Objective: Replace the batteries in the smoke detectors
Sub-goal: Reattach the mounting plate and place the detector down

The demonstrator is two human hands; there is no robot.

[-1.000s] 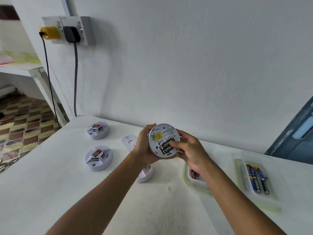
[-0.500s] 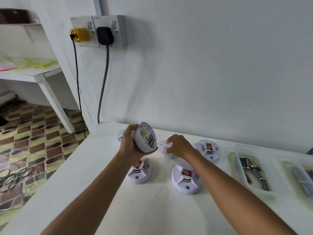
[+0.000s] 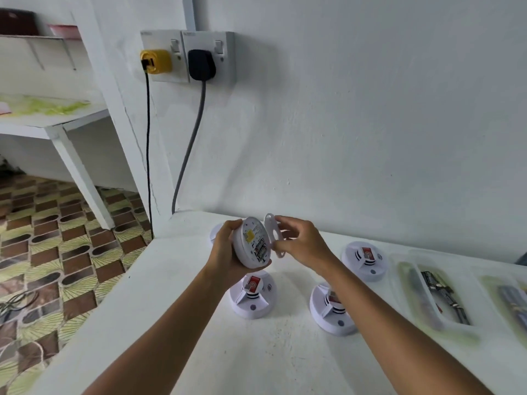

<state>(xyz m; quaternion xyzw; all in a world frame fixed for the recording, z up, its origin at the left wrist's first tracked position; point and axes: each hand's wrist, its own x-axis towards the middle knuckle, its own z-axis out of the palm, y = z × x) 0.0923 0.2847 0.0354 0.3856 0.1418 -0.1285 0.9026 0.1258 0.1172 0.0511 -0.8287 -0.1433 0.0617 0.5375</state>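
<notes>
Left hand [image 3: 225,253] grips the smoke detector [image 3: 252,243]; right hand [image 3: 299,242] pinches the mounting plate [image 3: 272,235] beside it; misaligned tabs could jam.

Smoke detector [image 3: 252,243] held open-backed above the bench [image 3: 176,323], mounting plate [image 3: 274,235] just beside it.

Round, white, tilted on edge with back facing right; yellow label and dark batteries [image 3: 261,248] seated in the compartment. Gripped around the rim by left hand [image 3: 225,252]; thin white plate with a round hole pinched upright in right hand [image 3: 299,243], close to the detector's back. Three more white detectors lay face up on the bench with red stickers: one [image 3: 253,295] below the held unit, one [image 3: 330,309] right of it, one [image 3: 366,260] farther back. Loose batteries [image 3: 439,292] in a clear tray [image 3: 405,292] at right; second tray [image 3: 510,300] beyond, contents blurred.
</notes>
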